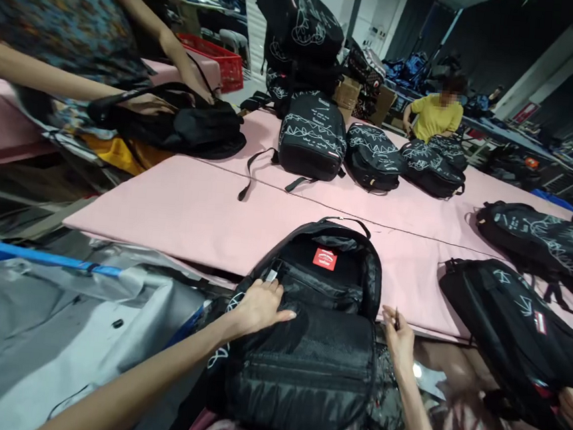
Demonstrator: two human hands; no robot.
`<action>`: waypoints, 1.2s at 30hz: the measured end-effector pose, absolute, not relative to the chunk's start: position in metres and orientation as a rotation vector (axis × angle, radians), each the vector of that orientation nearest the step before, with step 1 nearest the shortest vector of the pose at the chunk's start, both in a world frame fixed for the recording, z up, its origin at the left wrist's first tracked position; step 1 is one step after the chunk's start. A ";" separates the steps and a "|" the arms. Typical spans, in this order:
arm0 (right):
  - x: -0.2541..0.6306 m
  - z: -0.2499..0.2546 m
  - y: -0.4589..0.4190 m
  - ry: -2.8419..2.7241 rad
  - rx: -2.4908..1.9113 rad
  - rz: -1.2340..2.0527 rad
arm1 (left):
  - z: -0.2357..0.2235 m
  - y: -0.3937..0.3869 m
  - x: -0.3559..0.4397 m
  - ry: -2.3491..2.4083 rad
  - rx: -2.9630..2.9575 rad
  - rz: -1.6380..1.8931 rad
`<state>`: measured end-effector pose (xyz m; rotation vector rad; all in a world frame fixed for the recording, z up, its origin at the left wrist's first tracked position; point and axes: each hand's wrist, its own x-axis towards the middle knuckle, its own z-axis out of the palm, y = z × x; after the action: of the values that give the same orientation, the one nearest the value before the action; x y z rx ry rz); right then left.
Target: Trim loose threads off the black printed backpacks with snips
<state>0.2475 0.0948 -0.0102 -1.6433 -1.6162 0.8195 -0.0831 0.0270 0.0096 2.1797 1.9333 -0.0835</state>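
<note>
Open black backpack point(314, 324) lying at lower centre on the pink table point(191, 207) edge, left hand point(258, 306) pressing flat on its left side, right hand point(399, 338) pinching its right edge, hands resting apart.

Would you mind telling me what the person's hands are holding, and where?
The left hand lies flat on the open backpack; the right hand pinches something small, perhaps its zip pull.

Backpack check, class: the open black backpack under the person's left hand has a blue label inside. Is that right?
Not quite. The head view shows the left hand resting on the open black backpack, but the label inside is red, not blue.
</note>
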 end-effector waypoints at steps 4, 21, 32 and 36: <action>0.261 -0.041 0.067 -1.663 -1.555 0.904 | 0.030 0.041 -0.089 1.793 1.989 -0.061; 0.261 -0.052 0.094 -0.779 -1.407 1.332 | 0.080 0.060 0.039 1.565 2.541 0.759; 0.250 -0.047 0.089 -0.822 -1.412 1.236 | 0.026 0.133 0.142 1.262 2.641 0.080; 0.239 -0.054 0.075 -0.995 -1.373 1.171 | 0.067 0.198 0.117 1.517 2.459 0.261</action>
<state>0.2393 0.0748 -0.0542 -1.3725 -0.9948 1.1708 0.1167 0.1976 0.0670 2.4586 1.5172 0.2608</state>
